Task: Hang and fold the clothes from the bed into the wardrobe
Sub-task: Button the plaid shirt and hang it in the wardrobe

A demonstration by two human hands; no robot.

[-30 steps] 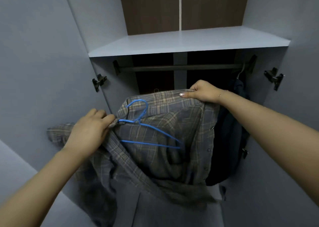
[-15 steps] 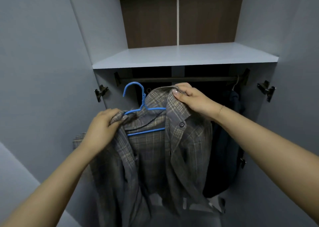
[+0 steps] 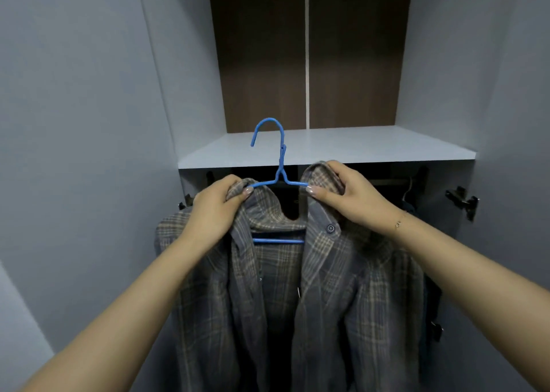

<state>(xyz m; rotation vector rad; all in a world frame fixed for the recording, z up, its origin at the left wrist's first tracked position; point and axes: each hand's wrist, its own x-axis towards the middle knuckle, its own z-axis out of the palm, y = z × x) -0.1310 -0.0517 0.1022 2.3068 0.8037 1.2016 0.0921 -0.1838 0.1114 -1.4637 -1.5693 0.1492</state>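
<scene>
A grey plaid shirt (image 3: 297, 296) hangs unbuttoned on a blue hanger (image 3: 279, 165) in front of the open wardrobe. My left hand (image 3: 217, 210) grips the shirt's left collar and shoulder over the hanger's arm. The right side of the collar is gripped the same way by my right hand (image 3: 348, 196). The hanger's hook stands upright in front of the white shelf (image 3: 372, 149), above the level of the dark hanging rail (image 3: 387, 181), which is mostly hidden behind my hands.
A dark garment (image 3: 428, 302) hangs on the rail at the far right. Both wardrobe doors are swung open, with hinges at left (image 3: 184, 204) and right (image 3: 462, 201). Brown back panels rise above the shelf.
Both hands have lifted the shirt and hanger upward; the shirt went from bunched and tilted to hanging straight, and the hook now rises above the shelf edge.
</scene>
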